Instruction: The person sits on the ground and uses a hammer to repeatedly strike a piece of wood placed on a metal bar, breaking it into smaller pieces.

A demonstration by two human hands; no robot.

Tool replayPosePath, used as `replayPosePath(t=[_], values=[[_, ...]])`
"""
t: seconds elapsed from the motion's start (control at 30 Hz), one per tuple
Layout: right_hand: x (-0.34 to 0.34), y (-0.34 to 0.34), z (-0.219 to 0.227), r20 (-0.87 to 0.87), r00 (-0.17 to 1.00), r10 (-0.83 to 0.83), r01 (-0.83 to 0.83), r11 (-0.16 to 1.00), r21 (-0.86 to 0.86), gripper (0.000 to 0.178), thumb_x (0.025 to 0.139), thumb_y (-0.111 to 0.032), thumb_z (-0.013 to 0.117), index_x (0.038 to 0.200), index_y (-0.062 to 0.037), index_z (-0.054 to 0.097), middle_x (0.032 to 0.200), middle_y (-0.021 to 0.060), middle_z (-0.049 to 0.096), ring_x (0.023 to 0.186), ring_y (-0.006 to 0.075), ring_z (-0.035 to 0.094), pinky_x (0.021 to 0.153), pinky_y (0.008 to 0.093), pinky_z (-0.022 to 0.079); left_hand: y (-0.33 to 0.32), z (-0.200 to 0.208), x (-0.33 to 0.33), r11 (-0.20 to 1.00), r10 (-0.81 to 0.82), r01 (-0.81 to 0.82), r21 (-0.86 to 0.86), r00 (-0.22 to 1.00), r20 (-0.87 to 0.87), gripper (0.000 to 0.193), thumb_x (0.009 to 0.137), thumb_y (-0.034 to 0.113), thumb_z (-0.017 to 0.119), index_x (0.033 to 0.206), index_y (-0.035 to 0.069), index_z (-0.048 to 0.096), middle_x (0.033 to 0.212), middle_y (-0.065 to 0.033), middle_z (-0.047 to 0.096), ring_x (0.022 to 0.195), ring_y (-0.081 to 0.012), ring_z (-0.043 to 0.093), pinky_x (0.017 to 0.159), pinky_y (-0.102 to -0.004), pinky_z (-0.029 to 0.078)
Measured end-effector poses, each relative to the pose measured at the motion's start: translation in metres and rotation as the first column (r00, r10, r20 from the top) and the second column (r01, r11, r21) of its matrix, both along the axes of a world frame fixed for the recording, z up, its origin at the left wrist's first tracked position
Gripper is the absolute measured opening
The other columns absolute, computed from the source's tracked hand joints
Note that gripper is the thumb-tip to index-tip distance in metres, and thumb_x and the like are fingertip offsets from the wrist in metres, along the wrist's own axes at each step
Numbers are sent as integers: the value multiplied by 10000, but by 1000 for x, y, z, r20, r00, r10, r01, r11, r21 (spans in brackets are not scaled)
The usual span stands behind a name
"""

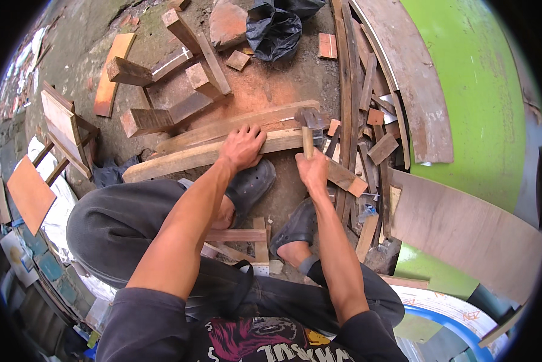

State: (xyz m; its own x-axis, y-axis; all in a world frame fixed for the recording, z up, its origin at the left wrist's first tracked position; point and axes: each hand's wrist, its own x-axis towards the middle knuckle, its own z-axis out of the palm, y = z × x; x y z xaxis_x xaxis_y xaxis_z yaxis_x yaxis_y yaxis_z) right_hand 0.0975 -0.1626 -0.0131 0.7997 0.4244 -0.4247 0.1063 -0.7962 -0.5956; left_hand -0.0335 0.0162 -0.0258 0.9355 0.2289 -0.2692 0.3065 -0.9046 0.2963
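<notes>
My left hand (242,146) presses down on a long pale wooden plank (180,160) lying across the ground in front of my feet, fingers spread over its top edge. A second, darker plank (223,128) lies just behind it. My right hand (312,169) grips the wooden handle of a hammer (308,123), whose dark metal head rests at the right end of the planks. My feet in dark clogs (250,184) sit right below the planks.
Wood offcuts and blocks (156,72) lie scattered at the back left, thin slats (355,108) are piled on the right beside a green wall (476,90), a black plastic bag (277,27) lies at the back, and a plywood sheet (464,229) leans at the right.
</notes>
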Motion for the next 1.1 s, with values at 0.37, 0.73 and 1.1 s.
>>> replayPosePath(t=[0.37,0.73,1.1], values=[[-5,-4,-11,48,997,64,-59,994,-90,247,810,-213,668,897,15,628,714,134,637,706,224,667,664,382,512,6,-2,7,1000,4,-5,-20,1000,-7,405,802,246,708,1152,94,574,1166,-99,572,1114,-297,578,876,-429,524],[16,-13,12,50,991,128,-134,977,164,251,799,-205,671,859,38,650,759,275,660,777,445,669,701,460,521,4,-5,3,1000,-18,18,3,1000,5,427,786,276,728,1137,93,570,1130,-98,564,1101,-291,577,836,-431,526],[78,-30,11,260,877,403,-450,880,153,248,802,-163,705,1008,-24,705,766,220,682,720,378,699,639,408,539,5,-3,3,1000,-11,11,0,1000,-2,486,773,303,737,1180,101,566,1161,-94,557,1110,-289,575,853,-422,523]])
